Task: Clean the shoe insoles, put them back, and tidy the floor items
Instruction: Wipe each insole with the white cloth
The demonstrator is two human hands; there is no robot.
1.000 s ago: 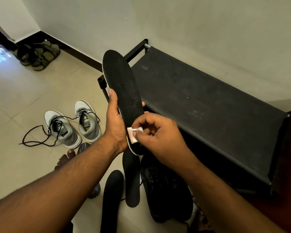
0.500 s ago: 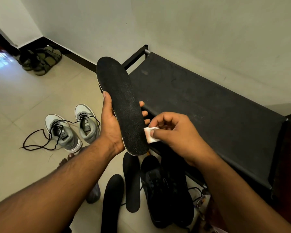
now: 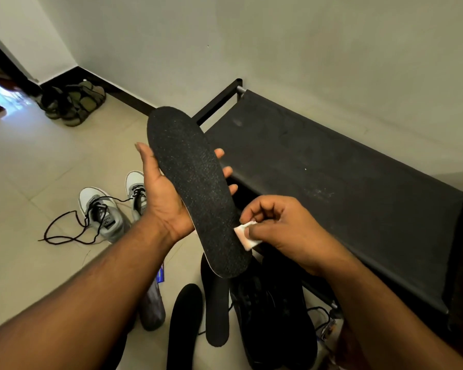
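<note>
A long black insole lies tilted across my left hand, which holds it from below, thumb on the left edge and fingertips showing past the right edge. My right hand pinches a small white wipe against the insole's right edge near the heel. Two more black insoles lie on the floor below. Beside them stand black shoes, partly hidden by my right arm.
A black shoe rack stands against the wall on the right. Grey sneakers with loose black laces sit on the tiled floor at left. Green sandals rest in the far corner. A grey shoe lies under my left forearm.
The insole has tipped flatter, its top face turned toward me. My right hand with the wipe slid from the heel face out to the insole's right edge.
</note>
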